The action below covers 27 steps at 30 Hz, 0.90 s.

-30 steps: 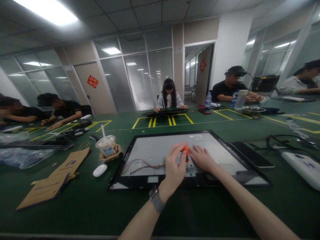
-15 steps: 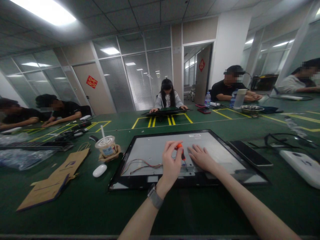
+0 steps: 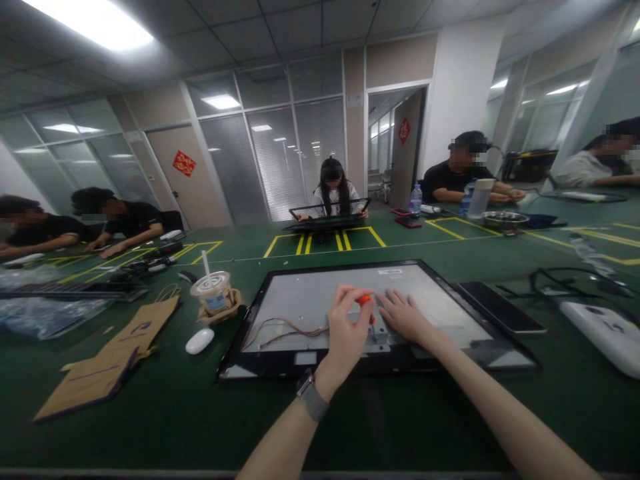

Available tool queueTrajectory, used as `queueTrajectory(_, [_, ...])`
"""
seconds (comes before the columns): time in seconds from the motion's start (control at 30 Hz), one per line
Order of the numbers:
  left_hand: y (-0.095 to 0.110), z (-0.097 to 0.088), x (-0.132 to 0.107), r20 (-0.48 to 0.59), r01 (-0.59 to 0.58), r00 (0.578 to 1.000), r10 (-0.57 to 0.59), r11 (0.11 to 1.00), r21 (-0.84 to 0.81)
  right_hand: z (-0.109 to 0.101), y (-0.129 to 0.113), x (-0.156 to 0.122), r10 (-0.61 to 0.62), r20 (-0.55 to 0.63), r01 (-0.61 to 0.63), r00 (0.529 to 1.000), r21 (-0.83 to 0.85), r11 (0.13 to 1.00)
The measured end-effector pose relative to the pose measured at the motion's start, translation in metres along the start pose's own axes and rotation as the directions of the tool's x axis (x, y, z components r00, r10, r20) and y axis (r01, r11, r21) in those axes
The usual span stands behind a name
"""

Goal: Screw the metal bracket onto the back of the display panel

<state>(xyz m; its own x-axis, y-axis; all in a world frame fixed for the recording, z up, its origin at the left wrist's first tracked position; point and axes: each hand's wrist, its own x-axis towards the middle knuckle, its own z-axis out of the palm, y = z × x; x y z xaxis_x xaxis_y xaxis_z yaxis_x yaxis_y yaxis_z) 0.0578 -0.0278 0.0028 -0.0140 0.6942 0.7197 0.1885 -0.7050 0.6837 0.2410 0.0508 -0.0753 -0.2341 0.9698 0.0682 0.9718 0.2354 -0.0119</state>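
A flat display panel [image 3: 305, 297] with a black frame lies face down on the green table in front of me, its grey metal back showing. My left hand [image 3: 349, 327], with a watch on the wrist, grips an orange-and-black screwdriver [image 3: 367, 301] by its handle. The shaft points down at a small metal bracket [image 3: 383, 341] near the panel's front edge; whether the tip sits in a screw is too small to tell. Beside it my right hand [image 3: 404, 317] rests flat on the panel, fingers spread. Thin wires [image 3: 287, 327] run across the metal back towards my left hand.
To the left are a lidded drink cup [image 3: 215, 293], a white mouse-like case [image 3: 199, 341] and a brown paper bag [image 3: 107, 360]. A black phone [image 3: 500, 307] and a white device [image 3: 603, 333] lie at right. Across the table, a person [image 3: 334, 190] holds a black frame [image 3: 325, 217].
My left hand and the screwdriver have shifted slightly right, and the handle has turned a little. My right hand stays put. The person opposite has raised a black frame.
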Motion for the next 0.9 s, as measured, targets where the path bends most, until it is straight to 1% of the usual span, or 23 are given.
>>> queueTrajectory(0.27, [0.0008,-0.0006,0.0023,0.029,0.021,0.999,-0.020,1.000,-0.010,0.0046,0.0034,0.0019,-0.014,-0.012,0.015,1.000,0.006,1.000])
queueTrajectory(0.47, [-0.0017,0.0011,0.0009,0.039,-0.005,0.999,0.005,1.000,-0.008,0.0009,0.0021,-0.0002,-0.021,0.013,0.022,1.000,-0.022,1.000])
queueTrajectory(0.6, [-0.0019,0.0019,-0.0004,0.039,-0.007,0.999,0.007,1.000,0.007,-0.0002,0.0022,-0.0012,-0.042,0.002,0.042,0.999,-0.012,0.999])
queueTrajectory(0.77, [-0.0007,-0.0003,-0.0020,0.042,-0.020,0.999,0.020,1.000,0.014,0.0004,0.0018,-0.0003,-0.018,-0.003,0.018,1.000,0.023,1.000])
queueTrajectory(0.9, [-0.0007,-0.0015,-0.0019,0.054,-0.035,0.998,0.034,0.999,0.014,-0.0006,0.0006,-0.0005,-0.003,0.000,0.003,1.000,0.015,1.000])
